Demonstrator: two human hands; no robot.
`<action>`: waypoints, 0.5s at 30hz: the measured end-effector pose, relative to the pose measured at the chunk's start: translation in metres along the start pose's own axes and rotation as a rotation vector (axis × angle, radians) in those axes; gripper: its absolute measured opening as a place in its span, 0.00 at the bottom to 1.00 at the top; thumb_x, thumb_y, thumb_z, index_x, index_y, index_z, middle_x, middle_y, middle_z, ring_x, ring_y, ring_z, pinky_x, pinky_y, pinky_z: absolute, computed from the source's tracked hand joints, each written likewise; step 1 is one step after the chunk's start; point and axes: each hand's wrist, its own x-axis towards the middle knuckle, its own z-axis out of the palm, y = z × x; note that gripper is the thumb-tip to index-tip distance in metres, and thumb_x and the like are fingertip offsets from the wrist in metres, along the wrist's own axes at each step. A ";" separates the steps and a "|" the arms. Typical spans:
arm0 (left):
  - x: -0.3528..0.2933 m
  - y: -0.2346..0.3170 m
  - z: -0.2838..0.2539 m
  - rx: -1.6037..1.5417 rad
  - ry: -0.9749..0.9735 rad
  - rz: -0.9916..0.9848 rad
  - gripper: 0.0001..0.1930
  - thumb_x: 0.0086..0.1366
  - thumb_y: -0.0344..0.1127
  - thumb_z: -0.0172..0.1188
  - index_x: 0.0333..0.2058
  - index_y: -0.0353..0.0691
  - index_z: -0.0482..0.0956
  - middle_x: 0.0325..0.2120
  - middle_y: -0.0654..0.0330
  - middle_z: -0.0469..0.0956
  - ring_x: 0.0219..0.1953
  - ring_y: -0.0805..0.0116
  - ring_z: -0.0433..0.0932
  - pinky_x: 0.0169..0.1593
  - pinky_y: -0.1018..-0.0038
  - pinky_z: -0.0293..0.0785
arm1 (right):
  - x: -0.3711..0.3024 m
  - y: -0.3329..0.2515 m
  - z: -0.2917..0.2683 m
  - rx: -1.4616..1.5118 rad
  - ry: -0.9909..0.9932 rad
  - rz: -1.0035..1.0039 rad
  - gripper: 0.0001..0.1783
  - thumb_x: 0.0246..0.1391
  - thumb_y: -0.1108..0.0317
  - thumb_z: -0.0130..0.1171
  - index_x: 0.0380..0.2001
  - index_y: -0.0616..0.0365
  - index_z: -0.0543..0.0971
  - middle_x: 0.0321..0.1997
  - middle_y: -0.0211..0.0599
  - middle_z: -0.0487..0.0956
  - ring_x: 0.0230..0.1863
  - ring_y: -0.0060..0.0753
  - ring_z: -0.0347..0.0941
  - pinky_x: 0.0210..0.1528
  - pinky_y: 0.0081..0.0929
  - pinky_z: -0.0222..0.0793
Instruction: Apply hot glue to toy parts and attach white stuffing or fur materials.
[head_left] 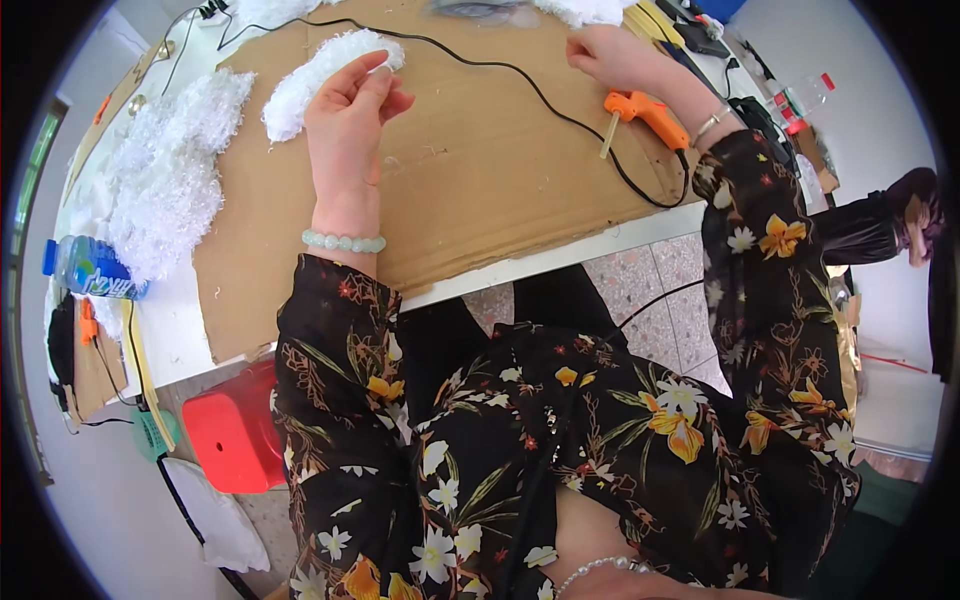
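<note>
My left hand [345, 115] is raised over the cardboard sheet [480, 190], its thumb and forefinger pinched together; anything between them is too small to make out. Just behind it lies a fluffy white piece [310, 85] with a shaggy, tinsel-like surface. Farther right, my right hand [615, 58] is closed, fingers curled in, and whatever it may hold is hidden. Below my right wrist, an orange glue gun [645, 112] rests on the cardboard, a pale glue stick [609, 135] protruding from it.
A black cord [520, 75] crosses the cardboard. Heaped shaggy white material [175, 160] covers the left side, near a blue-labelled bottle [95, 268]. Another bottle with a red cap [805, 98] is at the right. Beneath the table's left edge stands a red stool [235, 435].
</note>
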 end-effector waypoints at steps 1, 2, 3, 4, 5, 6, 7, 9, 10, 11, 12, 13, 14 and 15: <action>0.001 -0.002 0.000 -0.013 -0.006 -0.018 0.10 0.64 0.28 0.56 0.41 0.28 0.77 0.25 0.61 0.77 0.26 0.73 0.77 0.35 0.78 0.77 | -0.006 0.001 0.001 0.020 -0.080 -0.025 0.09 0.51 0.67 0.54 0.30 0.63 0.77 0.29 0.46 0.79 0.32 0.45 0.75 0.37 0.36 0.70; 0.001 -0.002 0.000 -0.013 -0.003 -0.016 0.10 0.64 0.28 0.56 0.41 0.28 0.77 0.25 0.61 0.77 0.26 0.73 0.77 0.35 0.78 0.77 | -0.010 -0.004 0.001 0.019 -0.079 -0.028 0.09 0.51 0.67 0.54 0.30 0.63 0.77 0.29 0.46 0.79 0.32 0.45 0.75 0.37 0.36 0.70; 0.000 -0.001 0.000 0.002 -0.002 -0.009 0.09 0.64 0.29 0.56 0.39 0.29 0.78 0.25 0.61 0.76 0.26 0.73 0.77 0.34 0.78 0.77 | -0.017 -0.010 0.003 0.088 -0.086 0.003 0.09 0.50 0.66 0.54 0.30 0.62 0.77 0.29 0.46 0.79 0.33 0.46 0.76 0.37 0.37 0.71; -0.001 0.000 0.000 0.019 0.001 -0.004 0.09 0.65 0.30 0.55 0.38 0.29 0.79 0.24 0.62 0.76 0.25 0.73 0.77 0.34 0.78 0.77 | -0.019 -0.014 0.005 0.159 -0.093 0.033 0.09 0.49 0.66 0.53 0.29 0.60 0.78 0.28 0.46 0.79 0.34 0.47 0.76 0.37 0.39 0.71; -0.002 0.000 -0.001 0.025 0.007 -0.005 0.09 0.65 0.30 0.55 0.38 0.29 0.79 0.24 0.62 0.76 0.25 0.73 0.77 0.34 0.78 0.77 | -0.019 -0.014 0.007 0.164 -0.095 0.027 0.09 0.49 0.66 0.53 0.29 0.60 0.78 0.28 0.46 0.79 0.34 0.47 0.76 0.37 0.39 0.71; -0.002 0.002 -0.001 0.010 0.012 -0.003 0.09 0.65 0.30 0.55 0.38 0.30 0.79 0.23 0.62 0.76 0.24 0.73 0.77 0.34 0.78 0.77 | -0.018 -0.014 0.010 0.183 -0.063 0.014 0.09 0.49 0.65 0.54 0.29 0.60 0.78 0.28 0.46 0.79 0.33 0.47 0.76 0.37 0.39 0.71; -0.003 0.004 -0.001 -0.004 0.019 0.000 0.09 0.65 0.30 0.55 0.38 0.30 0.79 0.23 0.62 0.76 0.24 0.73 0.77 0.34 0.78 0.76 | -0.018 -0.014 0.013 0.203 -0.031 0.000 0.09 0.49 0.65 0.55 0.28 0.59 0.78 0.28 0.46 0.79 0.33 0.47 0.76 0.36 0.39 0.71; -0.003 0.006 0.000 -0.007 0.037 0.000 0.09 0.65 0.30 0.55 0.38 0.30 0.79 0.22 0.62 0.75 0.23 0.73 0.76 0.34 0.78 0.76 | -0.015 -0.016 0.014 0.128 -0.035 -0.014 0.08 0.48 0.65 0.55 0.28 0.59 0.77 0.28 0.46 0.79 0.33 0.48 0.76 0.36 0.40 0.71; -0.003 0.007 -0.001 -0.019 0.047 0.001 0.09 0.65 0.30 0.55 0.37 0.31 0.79 0.22 0.63 0.75 0.22 0.73 0.76 0.34 0.78 0.76 | -0.014 -0.017 0.015 0.045 -0.036 -0.021 0.08 0.48 0.66 0.55 0.28 0.59 0.77 0.28 0.46 0.79 0.33 0.49 0.76 0.36 0.40 0.71; -0.002 0.007 -0.002 -0.007 0.061 0.003 0.09 0.65 0.30 0.55 0.37 0.31 0.79 0.22 0.63 0.75 0.22 0.73 0.76 0.34 0.78 0.76 | -0.013 -0.019 0.018 0.055 -0.038 -0.036 0.08 0.48 0.66 0.55 0.28 0.59 0.77 0.28 0.46 0.79 0.33 0.49 0.76 0.36 0.40 0.71; -0.002 0.007 -0.004 -0.004 0.066 0.004 0.08 0.65 0.30 0.54 0.37 0.31 0.79 0.22 0.63 0.75 0.23 0.74 0.75 0.34 0.78 0.76 | -0.014 -0.022 0.021 -0.055 0.012 -0.077 0.08 0.49 0.66 0.55 0.29 0.59 0.77 0.27 0.46 0.78 0.32 0.50 0.75 0.35 0.41 0.71; -0.001 0.008 -0.006 0.000 0.071 0.006 0.08 0.65 0.30 0.54 0.37 0.32 0.79 0.21 0.63 0.75 0.23 0.74 0.75 0.34 0.79 0.76 | -0.013 -0.023 0.024 -0.164 0.065 -0.118 0.09 0.50 0.66 0.55 0.30 0.60 0.76 0.26 0.45 0.78 0.32 0.50 0.75 0.35 0.41 0.71; 0.001 0.007 -0.004 0.003 0.068 0.006 0.08 0.65 0.30 0.54 0.37 0.32 0.79 0.21 0.63 0.75 0.23 0.74 0.75 0.34 0.79 0.76 | -0.014 -0.019 0.027 -0.161 0.067 -0.116 0.09 0.50 0.66 0.55 0.30 0.60 0.76 0.26 0.45 0.78 0.32 0.50 0.75 0.35 0.41 0.71; 0.003 0.006 -0.001 0.033 0.037 0.039 0.08 0.65 0.29 0.54 0.37 0.32 0.79 0.22 0.63 0.76 0.24 0.75 0.76 0.34 0.79 0.76 | -0.012 -0.014 0.031 -0.212 0.091 -0.100 0.08 0.50 0.66 0.54 0.30 0.60 0.76 0.25 0.46 0.77 0.32 0.51 0.75 0.35 0.42 0.71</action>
